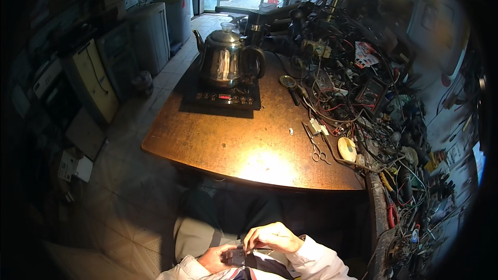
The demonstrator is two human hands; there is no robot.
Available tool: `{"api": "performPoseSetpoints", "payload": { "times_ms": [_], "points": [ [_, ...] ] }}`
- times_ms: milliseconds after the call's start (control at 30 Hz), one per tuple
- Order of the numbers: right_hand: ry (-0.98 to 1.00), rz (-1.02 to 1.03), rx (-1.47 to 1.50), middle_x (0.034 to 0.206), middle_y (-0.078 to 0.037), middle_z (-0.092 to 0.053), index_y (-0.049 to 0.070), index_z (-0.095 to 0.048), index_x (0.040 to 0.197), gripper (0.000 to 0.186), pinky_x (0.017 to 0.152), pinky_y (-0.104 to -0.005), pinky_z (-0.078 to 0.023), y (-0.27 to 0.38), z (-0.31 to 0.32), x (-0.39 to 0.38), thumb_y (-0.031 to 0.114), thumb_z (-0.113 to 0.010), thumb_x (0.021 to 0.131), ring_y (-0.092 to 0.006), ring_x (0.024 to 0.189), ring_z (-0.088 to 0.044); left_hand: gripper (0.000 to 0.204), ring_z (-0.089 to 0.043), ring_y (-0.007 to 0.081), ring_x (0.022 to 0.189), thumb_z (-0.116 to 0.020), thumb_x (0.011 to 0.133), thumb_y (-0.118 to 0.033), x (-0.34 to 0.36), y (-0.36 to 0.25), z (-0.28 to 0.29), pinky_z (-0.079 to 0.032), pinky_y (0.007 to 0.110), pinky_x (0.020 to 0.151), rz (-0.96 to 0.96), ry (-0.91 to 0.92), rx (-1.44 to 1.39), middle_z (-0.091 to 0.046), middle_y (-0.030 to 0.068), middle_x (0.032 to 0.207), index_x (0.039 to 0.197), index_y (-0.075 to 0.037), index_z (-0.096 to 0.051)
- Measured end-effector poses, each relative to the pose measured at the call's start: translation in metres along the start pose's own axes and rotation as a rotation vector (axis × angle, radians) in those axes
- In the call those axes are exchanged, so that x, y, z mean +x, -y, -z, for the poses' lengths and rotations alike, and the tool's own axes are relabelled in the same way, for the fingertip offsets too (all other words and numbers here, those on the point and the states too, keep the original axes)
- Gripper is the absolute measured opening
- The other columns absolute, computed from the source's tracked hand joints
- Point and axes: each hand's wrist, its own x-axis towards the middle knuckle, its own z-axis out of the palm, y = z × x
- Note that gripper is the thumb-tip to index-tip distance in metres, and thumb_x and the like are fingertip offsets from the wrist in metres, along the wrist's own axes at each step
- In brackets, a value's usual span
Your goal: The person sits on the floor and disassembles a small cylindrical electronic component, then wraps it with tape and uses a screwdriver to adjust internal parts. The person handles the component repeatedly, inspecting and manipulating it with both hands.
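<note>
Low in the head view, over my lap, my left hand (214, 259) is closed round a small dark, boxy piece (236, 257) that looks partly see-through; its exact kind is not clear. Just above and to its right is my right hand (274, 237), with bent fingers pinched together at the piece's upper edge. Whatever those fingertips grip is too small or hidden to name. Both hands are nearer than the front edge of the wooden table (207, 148).
A metal kettle (224, 62) stands on a black induction cooker (220, 98) on the table. Scissors (317, 150) and a round cream-coloured disc (347, 149) lie at the right. Tangled cables, a multimeter (371, 95) and red-handled pliers (391, 214) crowd the right side.
</note>
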Motion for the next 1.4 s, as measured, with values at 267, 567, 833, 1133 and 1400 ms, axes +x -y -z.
{"api": "performPoseSetpoints", "payload": {
  "times_ms": [267, 567, 833, 1133, 1400],
  "points": [
    [0.095, 0.115, 0.3, 0.073, -0.015, -0.058, -0.002, -0.06, 0.072, 0.044, 0.061, -0.034, -0.046, -0.029, 0.004, 0.026, 0.03, -0.064, 0.101, -0.0223, 0.063, -0.055, 0.072, -0.07, 0.0199, 0.112, -0.096, 0.078, -0.023, 0.003, -0.003, -0.001, -0.054, 0.037, 0.103, -0.091, -0.093, 0.326, -0.075, 0.0138, 0.119, 0.136, 0.003, -0.062],
    [0.111, 0.312, 0.409, 0.06, -0.011, -0.05, 0.002, -0.052, 0.059, 0.051, 0.054, -0.0335, -0.035, -0.009, 0.008, 0.024, 0.028, -0.069, 0.1, -0.0187, 0.055, -0.043, 0.073, -0.071, 0.0213, 0.113, -0.093, 0.077, 0.004, 0.001, -0.004, -0.01, -0.062, 0.039, 0.096, -0.266, -0.085, 0.1, -0.072, 0.0175, 0.123, 0.141, 0.008, -0.058],
    [0.236, 0.528, -0.026, 0.053, -0.009, -0.048, 0.003, -0.045, 0.056, 0.045, 0.045, -0.0355, -0.031, 0.051, -0.026, 0.025, 0.021, -0.065, 0.092, -0.0193, 0.044, -0.042, 0.061, -0.074, 0.0188, 0.1, -0.092, 0.073, 0.002, 0.01, -0.069, -0.022, -0.059, 0.032, 0.084, -0.604, -0.15, 0.542, -0.076, 0.0143, 0.114, 0.129, 0.0, -0.069],
    [-0.506, 0.788, -0.058, 0.065, -0.004, -0.045, 0.01, -0.042, 0.079, 0.045, 0.046, -0.0266, -0.034, 0.026, -0.061, 0.021, 0.036, -0.041, 0.116, -0.0128, 0.049, -0.037, 0.054, -0.076, 0.0359, 0.103, -0.086, 0.071, 0.005, 0.015, -0.083, -0.044, -0.061, 0.039, 0.089, -0.802, -0.469, 0.644, -0.076, 0.0197, 0.113, 0.122, 0.002, -0.068],
    [0.052, 0.714, -0.057, 0.07, -0.015, -0.064, 0.005, -0.059, 0.07, 0.033, 0.047, -0.0346, -0.052, 0.061, -0.052, 0.026, 0.024, -0.066, 0.096, -0.024, 0.054, -0.057, 0.057, -0.075, 0.0357, 0.108, -0.088, 0.07, 0.003, 0.011, -0.096, -0.033, -0.06, 0.041, 0.095, -0.908, -0.269, 0.651, -0.076, 0.0199, 0.116, 0.124, 0.004, -0.067]
  ]
}}
